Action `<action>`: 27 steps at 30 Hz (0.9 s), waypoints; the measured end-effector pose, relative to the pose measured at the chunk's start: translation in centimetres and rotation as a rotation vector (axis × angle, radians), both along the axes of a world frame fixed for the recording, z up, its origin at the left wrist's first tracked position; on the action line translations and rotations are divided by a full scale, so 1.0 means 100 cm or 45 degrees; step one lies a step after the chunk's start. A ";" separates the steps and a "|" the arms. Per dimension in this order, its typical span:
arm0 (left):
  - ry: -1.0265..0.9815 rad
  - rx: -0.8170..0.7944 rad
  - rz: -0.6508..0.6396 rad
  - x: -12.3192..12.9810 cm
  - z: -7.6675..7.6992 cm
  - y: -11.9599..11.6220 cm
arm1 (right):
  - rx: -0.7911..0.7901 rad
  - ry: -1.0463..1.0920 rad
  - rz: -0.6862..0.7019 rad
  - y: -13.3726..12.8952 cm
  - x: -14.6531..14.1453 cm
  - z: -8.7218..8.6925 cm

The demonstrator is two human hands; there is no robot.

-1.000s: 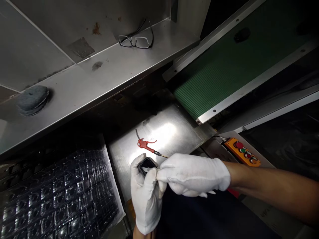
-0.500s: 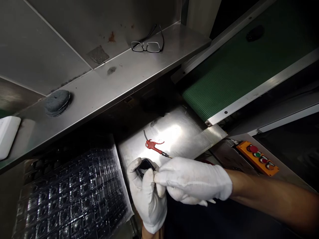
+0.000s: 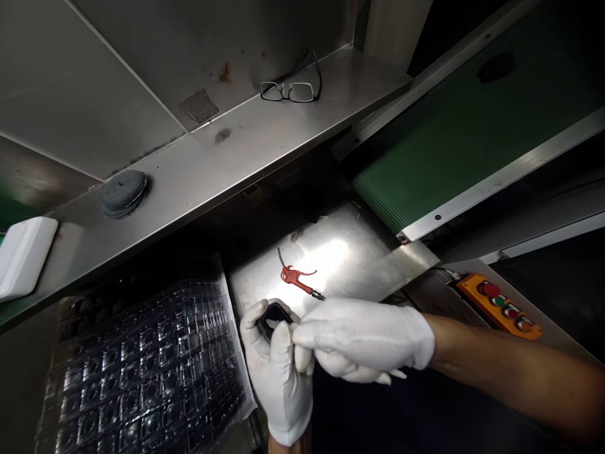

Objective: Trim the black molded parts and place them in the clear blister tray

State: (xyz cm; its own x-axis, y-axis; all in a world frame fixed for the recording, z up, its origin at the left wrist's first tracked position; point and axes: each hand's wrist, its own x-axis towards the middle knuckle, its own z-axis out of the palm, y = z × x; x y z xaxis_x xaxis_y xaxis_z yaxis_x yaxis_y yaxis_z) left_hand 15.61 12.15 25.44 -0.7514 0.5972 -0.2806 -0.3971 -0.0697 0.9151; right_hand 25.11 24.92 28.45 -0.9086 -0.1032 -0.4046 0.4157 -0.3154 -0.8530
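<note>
My left hand in a white cotton glove holds a small black rectangular plastic frame upright between thumb and fingers. My right hand, also gloved, comes in from the right, and its fingertips pinch at the frame's right edge. Part of the frame is hidden by the gloves. Just beyond the hands, a red air blow gun lies on a bright steel plate, apart from both gloves.
Stacked transparent blister trays lie to the left. Above runs a steel shelf bearing eyeglasses, a grey pad and a white box. A green conveyor belt and an orange button box are on the right.
The whole scene has shifted right in view, bringing the white box in at the left. My hands stay together on the black frame, with little change in grip.
</note>
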 end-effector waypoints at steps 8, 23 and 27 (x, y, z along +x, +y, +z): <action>-0.298 0.184 -0.026 -0.011 0.004 -0.006 | -0.217 -0.224 -0.070 0.007 0.031 0.027; -0.777 0.173 -0.147 -0.004 0.004 -0.019 | 0.162 -0.366 -0.502 -0.004 0.035 0.005; -0.794 0.233 -0.198 -0.007 0.002 -0.019 | 0.184 -0.393 -0.556 -0.005 0.034 -0.004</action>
